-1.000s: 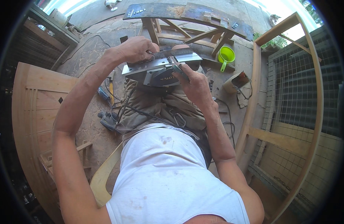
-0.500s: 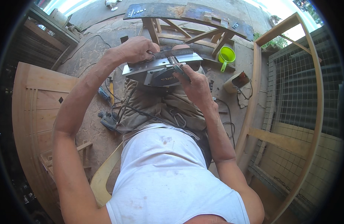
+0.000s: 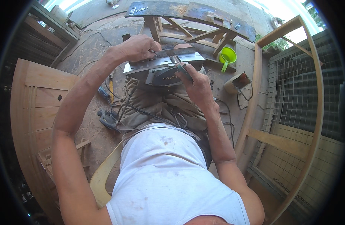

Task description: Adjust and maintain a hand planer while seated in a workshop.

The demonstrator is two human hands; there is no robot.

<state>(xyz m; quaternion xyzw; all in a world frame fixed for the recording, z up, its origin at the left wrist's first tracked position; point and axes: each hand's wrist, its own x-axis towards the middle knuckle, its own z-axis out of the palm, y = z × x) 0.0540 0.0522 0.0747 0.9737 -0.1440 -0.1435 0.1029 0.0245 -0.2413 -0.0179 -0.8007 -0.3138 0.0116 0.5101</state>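
Observation:
An electric hand planer [image 3: 165, 78] lies across my lap, its shiny metal sole facing up and its dark body toward me. Along the far side of the sole runs a dark flat metal strip [image 3: 177, 52], with my left hand [image 3: 140, 48] closed at its left part, fingers curled and pinching. On the right, near the cutter gap in the sole, my right hand [image 3: 197, 83] is closed, thumb and fingers pressed on a small dark-green piece [image 3: 184, 72]. Whether that piece belongs to the planer or is separate, I cannot tell. The right fingertips are partly hidden.
Beyond my knees stands a low wooden bench [image 3: 168, 11] with small metal parts. A green dipper [image 3: 227, 56] and a tin can [image 3: 238, 83] are at the right. A power tool [image 3: 108, 119] and cords lie left. A panelled door [image 3: 41, 101] and wooden frame [image 3: 255, 90] flank me.
The planer's sole seems tilted slightly more toward the far side. Both hands keep their grip and have barely moved; the whole view has shifted a little.

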